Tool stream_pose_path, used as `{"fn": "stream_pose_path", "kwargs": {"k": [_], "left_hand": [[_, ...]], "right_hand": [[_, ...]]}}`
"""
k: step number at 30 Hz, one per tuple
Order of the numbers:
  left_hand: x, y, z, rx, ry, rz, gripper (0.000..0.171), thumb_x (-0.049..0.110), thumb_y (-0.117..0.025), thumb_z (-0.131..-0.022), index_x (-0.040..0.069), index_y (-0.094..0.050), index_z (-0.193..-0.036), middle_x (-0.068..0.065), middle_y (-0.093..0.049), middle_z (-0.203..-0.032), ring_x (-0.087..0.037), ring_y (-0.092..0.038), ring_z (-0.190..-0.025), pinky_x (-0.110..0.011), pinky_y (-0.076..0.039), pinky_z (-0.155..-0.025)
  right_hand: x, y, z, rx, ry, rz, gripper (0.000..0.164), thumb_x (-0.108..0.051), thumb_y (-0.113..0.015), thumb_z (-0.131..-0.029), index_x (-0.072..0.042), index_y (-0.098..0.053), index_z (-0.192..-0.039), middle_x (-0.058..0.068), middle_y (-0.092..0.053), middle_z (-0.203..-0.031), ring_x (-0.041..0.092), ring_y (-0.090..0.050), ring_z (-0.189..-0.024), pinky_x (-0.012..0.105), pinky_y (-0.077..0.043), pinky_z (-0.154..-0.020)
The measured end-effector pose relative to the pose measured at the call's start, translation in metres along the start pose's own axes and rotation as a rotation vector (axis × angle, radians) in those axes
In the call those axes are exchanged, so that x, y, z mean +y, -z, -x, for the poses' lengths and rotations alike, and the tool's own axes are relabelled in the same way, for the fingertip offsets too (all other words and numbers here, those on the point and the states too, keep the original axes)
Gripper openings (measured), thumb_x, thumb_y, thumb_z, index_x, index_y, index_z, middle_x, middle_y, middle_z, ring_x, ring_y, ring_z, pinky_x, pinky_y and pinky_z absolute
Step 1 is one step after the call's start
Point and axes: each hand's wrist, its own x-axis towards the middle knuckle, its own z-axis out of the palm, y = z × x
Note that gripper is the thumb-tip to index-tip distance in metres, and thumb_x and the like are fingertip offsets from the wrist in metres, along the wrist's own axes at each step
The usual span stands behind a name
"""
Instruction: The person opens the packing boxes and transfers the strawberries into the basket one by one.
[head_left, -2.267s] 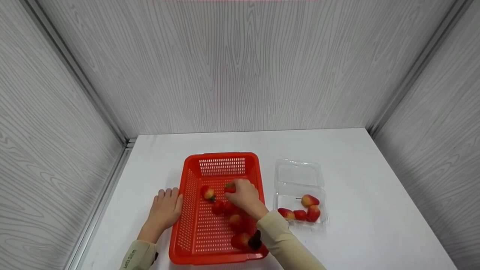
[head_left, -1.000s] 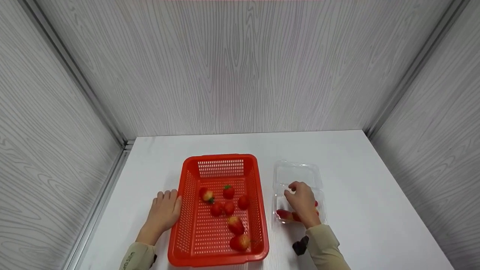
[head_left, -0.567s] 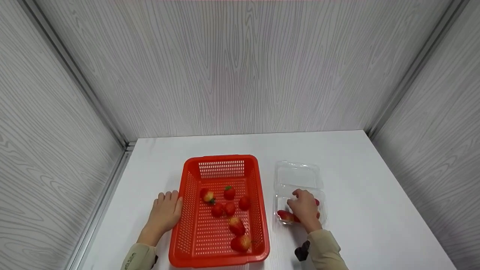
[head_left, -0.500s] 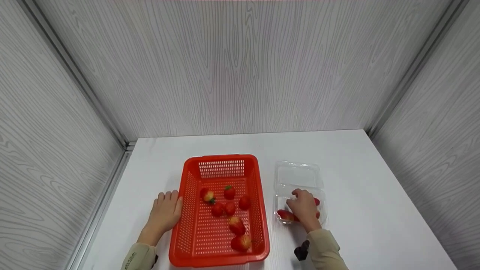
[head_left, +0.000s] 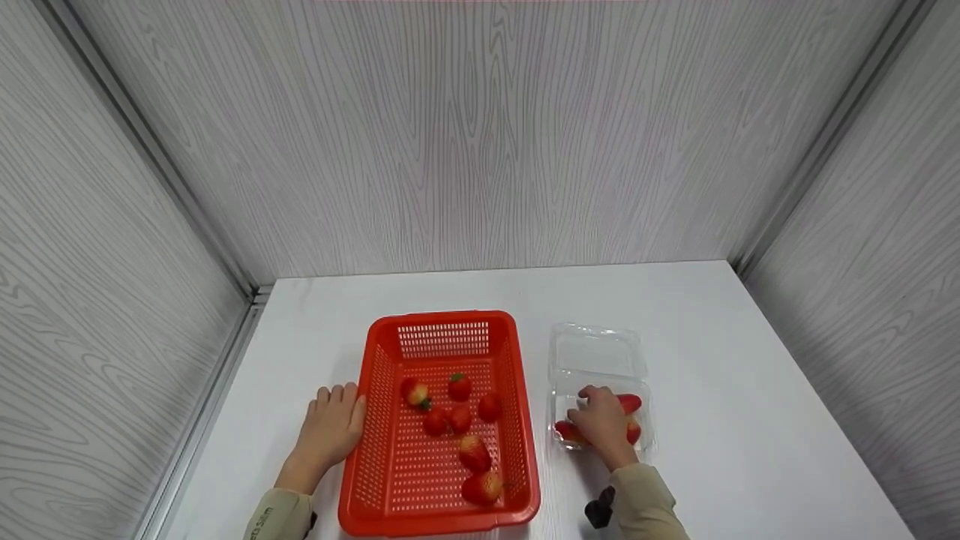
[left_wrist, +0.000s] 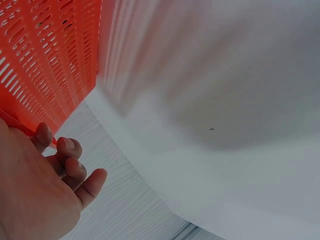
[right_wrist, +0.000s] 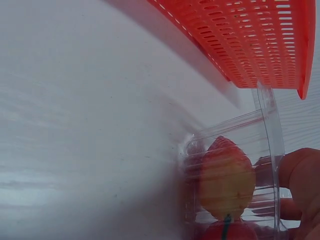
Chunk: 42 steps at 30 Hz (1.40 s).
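My left hand (head_left: 330,427) rests along the left rim of the red plastic basket (head_left: 358,480), fingers relaxed; in the left wrist view the loosely bent fingers lie beside that rim. Several red-and-yellow strawberries, some with green tops, lie in the basket. To its right stands a clear plastic clamshell box (head_left: 598,352) with its lid folded back. My right hand (head_left: 602,424) reaches into the box with bent fingers, close over its strawberries (head_left: 628,403). In the right wrist view, a strawberry (right_wrist: 227,182) shows through the box wall beside the fingers. I cannot tell whether they grip one.
Basket and box stand side by side on a white table (head_left: 735,420). Pale wood-grain panels (head_left: 465,135) enclose the table at the back and both sides.
My right hand has gone from a green-topped strawberry in the basket to the clear box; that strawberry lies in the basket. Lately the hand has shifted slightly left. My left hand has barely moved.
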Motion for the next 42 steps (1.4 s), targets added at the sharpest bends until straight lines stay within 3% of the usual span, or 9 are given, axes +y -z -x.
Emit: {"fn": "stream_pose_path", "kwargs": {"k": [7, 16, 22, 30, 38, 42], "left_hand": [[0.0, -0.001, 0.001, 0.008, -0.003, -0.003, 0.019, 0.023, -0.04, -0.105, 0.007, -0.047, -0.098, -0.007, -0.041, -0.084, -0.026, -0.034, -0.078, -0.041, -0.032, -0.07], [0.0, -0.001, -0.001, -0.013, 0.013, -0.002, 0.021, 0.024, -0.039, -0.106, 0.007, -0.048, -0.101, -0.008, -0.043, -0.086, -0.026, -0.035, -0.079, -0.043, -0.033, -0.071], [-0.001, -0.001, -0.001, -0.032, 0.021, 0.001, 0.021, 0.025, -0.038, -0.106, 0.007, -0.048, -0.102, -0.008, -0.042, -0.086, -0.026, -0.035, -0.08, -0.043, -0.033, -0.072], [-0.001, -0.001, 0.0, -0.014, 0.01, 0.006, 0.02, 0.024, -0.038, -0.106, 0.007, -0.047, -0.1, -0.007, -0.042, -0.085, -0.026, -0.034, -0.079, -0.042, -0.032, -0.071], [-0.001, -0.001, -0.001, -0.022, 0.009, 0.001, 0.02, 0.024, -0.038, -0.107, 0.007, -0.047, -0.1, -0.008, -0.042, -0.086, -0.026, -0.034, -0.079, -0.042, -0.033, -0.071], [-0.001, -0.001, -0.002, -0.041, 0.026, 0.005, 0.021, 0.025, -0.038, -0.107, 0.006, -0.047, -0.102, -0.008, -0.043, -0.087, -0.026, -0.035, -0.081, -0.043, -0.033, -0.072]], "right_hand": [[-0.001, -0.001, 0.001, 0.024, 0.046, 0.028, 0.039, -0.012, -0.077, -0.077, 0.002, -0.067, -0.112, 0.016, -0.061, -0.105, 0.028, -0.056, -0.088, 0.044, -0.052, -0.082], [-0.005, 0.012, -0.002, 0.138, 0.123, 0.109, 0.033, -0.014, -0.071, -0.08, 0.003, -0.069, -0.108, 0.02, -0.062, -0.105, 0.036, -0.054, -0.096, 0.053, -0.046, -0.088], [0.0, 0.016, -0.006, 0.144, 0.088, 0.176, 0.031, -0.017, -0.069, -0.083, 0.004, -0.07, -0.104, 0.021, -0.062, -0.104, 0.039, -0.051, -0.101, 0.056, -0.04, -0.086], [0.005, 0.016, -0.008, 0.119, 0.022, 0.12, 0.031, -0.012, -0.068, -0.081, 0.006, -0.068, -0.106, 0.021, -0.059, -0.107, 0.04, -0.046, -0.108, 0.058, -0.04, -0.089], [0.007, 0.017, -0.006, 0.13, 0.049, 0.098, 0.031, -0.002, -0.067, -0.075, 0.007, -0.068, -0.106, 0.021, -0.059, -0.103, 0.04, -0.048, -0.102, 0.052, -0.045, -0.086], [0.01, 0.015, -0.005, 0.111, 0.036, 0.064, 0.027, -0.001, -0.064, -0.081, 0.007, -0.067, -0.107, 0.02, -0.059, -0.1, 0.036, -0.05, -0.096, 0.047, -0.047, -0.083]]}}
